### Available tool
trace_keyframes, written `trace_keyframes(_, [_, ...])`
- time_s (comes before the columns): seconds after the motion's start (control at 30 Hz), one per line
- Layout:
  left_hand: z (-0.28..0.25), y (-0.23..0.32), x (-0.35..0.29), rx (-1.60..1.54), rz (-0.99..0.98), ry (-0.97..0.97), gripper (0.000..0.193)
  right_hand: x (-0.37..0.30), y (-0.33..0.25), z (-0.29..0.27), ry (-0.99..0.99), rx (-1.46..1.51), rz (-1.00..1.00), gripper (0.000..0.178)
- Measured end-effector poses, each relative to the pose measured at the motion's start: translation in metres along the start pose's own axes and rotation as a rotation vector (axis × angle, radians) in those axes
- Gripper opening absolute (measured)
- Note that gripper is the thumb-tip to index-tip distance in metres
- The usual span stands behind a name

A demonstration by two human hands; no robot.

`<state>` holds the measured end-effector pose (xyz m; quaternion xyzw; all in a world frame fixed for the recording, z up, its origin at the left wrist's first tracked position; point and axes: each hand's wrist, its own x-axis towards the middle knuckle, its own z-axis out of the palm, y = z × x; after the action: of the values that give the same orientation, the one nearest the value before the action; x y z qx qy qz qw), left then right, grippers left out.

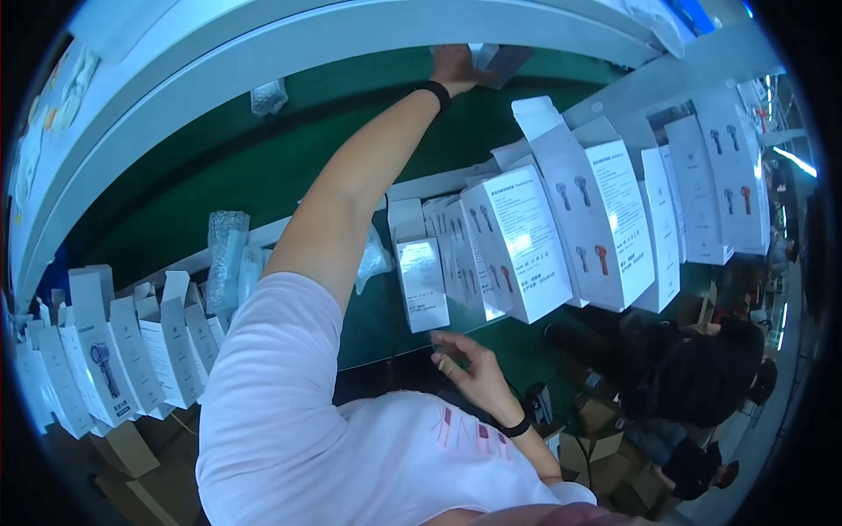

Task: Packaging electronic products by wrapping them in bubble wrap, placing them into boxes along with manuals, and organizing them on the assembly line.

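My left arm stretches far forward over the green work surface [368, 331]. At its far side my left hand [453, 67] is closed around the end of a small pale box [509, 63]; the shelf edge hides part of both. Close to my body, my right hand [474, 368] is open, its fingers half curled and apart, with nothing visible in them. Just beyond its fingertips stands a narrow white carton [423, 282]. Right of that carton, larger white printed cartons [524, 250] stand in a row, some with raised flaps.
A white shelf beam [351, 54] arches over the far side. Bubble-wrapped items [226, 254] lie left of my arm, and another wrapped piece [268, 96] lies farther back. More white cartons [101, 351] line the left. Brown boxes [596, 438] and people in dark clothes [702, 373] are at right.
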<state>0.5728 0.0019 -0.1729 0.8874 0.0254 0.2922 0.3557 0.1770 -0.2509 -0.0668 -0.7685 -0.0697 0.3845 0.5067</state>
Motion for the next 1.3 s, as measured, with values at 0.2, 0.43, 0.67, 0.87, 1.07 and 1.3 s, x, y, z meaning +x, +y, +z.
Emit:
trace_keyframes(0.2, [0.056, -0.029, 0.070, 0.161, 0.256, -0.011, 0.094, -0.001, 0.004, 0.014, -0.017, 0.029, -0.062, 0.034])
trace_keyframes(0.43, [0.000, -0.001, 0.007, -0.704, 0.106, -0.081, 0.049, 0.006, -0.002, 0.004, -0.075, 0.060, -0.029, 0.036])
trace_keyframes(0.67, [-0.283, 0.082, -0.213, -1.061, -0.817, -0.058, 0.042, 0.019, -0.090, 0.020, -0.400, 0.139, -0.278, 0.033])
trace_keyframes(0.87, [-0.328, 0.051, -0.362, -1.490, -1.425, 0.000, 0.055, 0.075, -0.140, 0.072, -0.039, 0.485, -0.506, 0.028])
trace_keyframes(1.07, [-0.303, 0.026, -0.401, -2.042, -1.414, -0.003, 0.057, 0.268, -0.153, 0.117, 0.555, 0.363, -0.653, 0.057])
trace_keyframes(1.3, [-0.321, 0.045, -0.408, -1.539, -1.528, -0.053, 0.052, 0.270, -0.083, 0.092, 0.470, -0.512, -0.453, 0.086])
